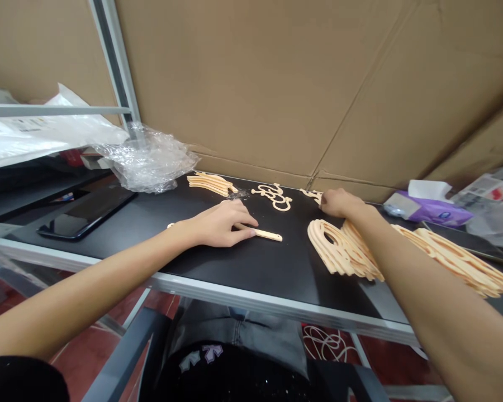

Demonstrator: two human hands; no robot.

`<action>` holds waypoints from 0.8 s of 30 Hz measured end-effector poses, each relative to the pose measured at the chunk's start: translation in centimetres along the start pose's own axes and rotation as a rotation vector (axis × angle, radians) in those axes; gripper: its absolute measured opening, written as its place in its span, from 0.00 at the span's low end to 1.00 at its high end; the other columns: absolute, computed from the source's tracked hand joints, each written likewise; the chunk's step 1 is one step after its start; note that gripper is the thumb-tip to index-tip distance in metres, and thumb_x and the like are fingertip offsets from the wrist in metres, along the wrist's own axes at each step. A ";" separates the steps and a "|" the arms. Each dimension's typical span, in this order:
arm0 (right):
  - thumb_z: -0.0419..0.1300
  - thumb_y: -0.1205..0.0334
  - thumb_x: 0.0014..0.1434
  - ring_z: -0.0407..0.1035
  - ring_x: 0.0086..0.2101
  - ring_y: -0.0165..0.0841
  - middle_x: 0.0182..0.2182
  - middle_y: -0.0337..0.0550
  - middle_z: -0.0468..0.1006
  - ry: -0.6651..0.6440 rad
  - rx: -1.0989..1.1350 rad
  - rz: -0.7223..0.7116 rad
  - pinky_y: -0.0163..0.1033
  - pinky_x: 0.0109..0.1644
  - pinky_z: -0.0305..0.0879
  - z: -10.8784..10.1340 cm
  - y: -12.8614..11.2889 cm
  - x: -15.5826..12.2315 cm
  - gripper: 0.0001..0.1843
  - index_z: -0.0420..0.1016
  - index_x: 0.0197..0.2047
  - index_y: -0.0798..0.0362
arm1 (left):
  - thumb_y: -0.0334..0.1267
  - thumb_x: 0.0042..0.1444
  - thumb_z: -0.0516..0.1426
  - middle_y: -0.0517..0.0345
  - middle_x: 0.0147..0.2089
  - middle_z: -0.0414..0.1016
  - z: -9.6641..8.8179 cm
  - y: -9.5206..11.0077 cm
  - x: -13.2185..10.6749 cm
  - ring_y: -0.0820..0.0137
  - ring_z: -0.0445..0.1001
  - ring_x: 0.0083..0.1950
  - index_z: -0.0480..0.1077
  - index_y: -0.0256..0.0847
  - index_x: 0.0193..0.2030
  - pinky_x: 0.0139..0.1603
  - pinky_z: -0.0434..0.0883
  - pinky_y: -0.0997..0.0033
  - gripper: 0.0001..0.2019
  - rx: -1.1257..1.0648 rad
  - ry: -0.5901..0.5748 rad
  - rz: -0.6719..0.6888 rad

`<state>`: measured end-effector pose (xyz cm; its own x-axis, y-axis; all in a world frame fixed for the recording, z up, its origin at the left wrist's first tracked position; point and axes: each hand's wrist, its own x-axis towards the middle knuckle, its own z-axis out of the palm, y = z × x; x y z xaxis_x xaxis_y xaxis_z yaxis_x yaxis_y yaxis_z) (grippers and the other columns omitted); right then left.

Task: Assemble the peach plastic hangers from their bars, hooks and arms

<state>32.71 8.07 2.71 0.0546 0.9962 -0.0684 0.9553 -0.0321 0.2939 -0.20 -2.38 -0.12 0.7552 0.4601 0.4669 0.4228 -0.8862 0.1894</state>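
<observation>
My left hand [228, 223] rests near the middle of the black tabletop, thumb and fingers closed around a narrow pale wooden strip [270, 235] with a small hole near its right end. The strip's left part is hidden under the palm. Farther back on the right, my right hand [337, 202] is curled at some small wooden pieces [311, 194], fingers pinched on one; its fingertips are partly hidden. Between the hands and farther back lie thin ring-shaped wooden pieces [272, 195]. A stack of curved wooden pieces [212, 183] sits behind my left hand.
Fanned arch-shaped wooden pieces [331, 251] lie below my right forearm, with long wooden pieces [456, 257] beyond it. A purple tissue pack [438, 209] stands at the right. Crumpled clear plastic [151, 159] and a dark phone [86, 212] are at the left. Cardboard [255, 84] backs the table.
</observation>
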 end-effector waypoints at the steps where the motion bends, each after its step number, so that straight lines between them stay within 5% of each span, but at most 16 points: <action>1: 0.55 0.64 0.61 0.74 0.51 0.46 0.52 0.62 0.78 0.000 0.004 0.002 0.42 0.46 0.69 0.0 0.0 0.0 0.20 0.79 0.53 0.58 | 0.40 0.64 0.57 0.47 0.45 0.82 0.0 0.1 0.0 0.62 0.76 0.48 0.79 0.40 0.49 0.53 0.70 0.60 0.12 0.001 0.001 -0.001; 8: 0.58 0.69 0.56 0.74 0.48 0.44 0.47 0.57 0.80 0.069 0.006 -0.147 0.40 0.45 0.66 0.8 1.3 1.0 0.19 0.78 0.50 0.55 | 0.40 0.65 0.57 0.47 0.44 0.82 0.0 0.2 0.0 0.62 0.76 0.47 0.79 0.38 0.48 0.53 0.70 0.60 0.12 0.011 0.003 -0.015; 18: 0.56 0.72 0.55 0.74 0.50 0.44 0.51 0.58 0.80 0.087 0.022 -0.174 0.40 0.48 0.66 0.6 1.0 1.1 0.24 0.78 0.54 0.56 | 0.38 0.65 0.57 0.48 0.43 0.81 0.0 0.4 0.1 0.62 0.76 0.47 0.79 0.39 0.48 0.53 0.70 0.60 0.12 0.005 -0.025 -0.020; 24: 0.54 0.77 0.54 0.77 0.34 0.36 0.36 0.48 0.83 0.133 0.449 -0.215 0.37 0.41 0.70 -2.8 -0.9 -1.7 0.31 0.72 0.61 0.57 | 0.34 0.63 0.55 0.51 0.41 0.81 0.2 0.5 0.1 0.64 0.75 0.45 0.79 0.39 0.42 0.50 0.69 0.64 0.10 0.040 -0.032 -0.030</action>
<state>30.95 6.62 5.28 -0.1666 0.9849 0.0478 0.9730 0.1720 -0.1539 0.17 -2.75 -0.19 0.7574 0.4881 0.4338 0.4643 -0.8696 0.1679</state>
